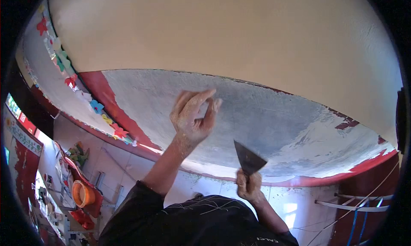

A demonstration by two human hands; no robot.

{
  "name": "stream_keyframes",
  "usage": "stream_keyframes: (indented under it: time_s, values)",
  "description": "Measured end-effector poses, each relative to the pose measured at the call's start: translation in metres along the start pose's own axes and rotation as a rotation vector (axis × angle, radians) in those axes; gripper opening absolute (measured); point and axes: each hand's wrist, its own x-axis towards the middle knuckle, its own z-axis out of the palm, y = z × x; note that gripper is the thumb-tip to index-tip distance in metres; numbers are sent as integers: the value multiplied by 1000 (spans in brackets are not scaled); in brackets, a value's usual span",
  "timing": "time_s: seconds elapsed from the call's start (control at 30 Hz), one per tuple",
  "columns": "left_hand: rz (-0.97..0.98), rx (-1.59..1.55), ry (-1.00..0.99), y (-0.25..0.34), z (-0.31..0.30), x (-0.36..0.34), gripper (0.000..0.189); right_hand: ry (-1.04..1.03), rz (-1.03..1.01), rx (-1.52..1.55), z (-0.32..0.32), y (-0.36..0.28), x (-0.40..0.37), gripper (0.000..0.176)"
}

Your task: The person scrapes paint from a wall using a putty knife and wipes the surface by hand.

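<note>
My left hand [193, 116], dusted with pale powder, is raised in front of the grey plastered band of the wall [252, 104]. Its fingers are curled, with a gap between thumb and index fingertip, and nothing shows between them. Lower and to the right, my right hand [249, 187] is closed around the handle of a putty knife [249, 159]. The knife's dark, wide blade points up toward the wall. Patches of red paint [100, 85] border the grey coat at its left end, and whitish rough streaks mark its right part.
Above the band, the wall is smooth beige [222, 32]. Colourful paper flowers [96, 106] run along an edge at left. An orange bucket [83, 193] stands at lower left beside a cluttered table [53, 211]. A pale metal frame [355, 206] with blue straps is at lower right, over light floor tiles.
</note>
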Motion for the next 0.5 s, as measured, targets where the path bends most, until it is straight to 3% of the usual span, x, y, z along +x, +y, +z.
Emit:
stream_keyframes:
  time_s: [0.03,0.07,0.1,0.17,0.23,0.5]
  values:
    - [153,167,26,-4,-3,9,20,24,20,-92,-4,9,-17,12]
    - [195,201,4,-8,-5,13,23,87,175,-82,-1,24,-41,10]
    - [240,234,-17,-13,-6,18,27,44,217,-174,-4,37,-60,10]
    - [317,274,-54,-15,-5,26,31,1,489,-107,-8,58,-97,8]
    - [378,293,-94,-13,-4,32,31,-32,602,-99,-7,92,-140,12]
    - [543,288,-90,-22,4,37,33,-32,720,-132,-6,140,-194,17]
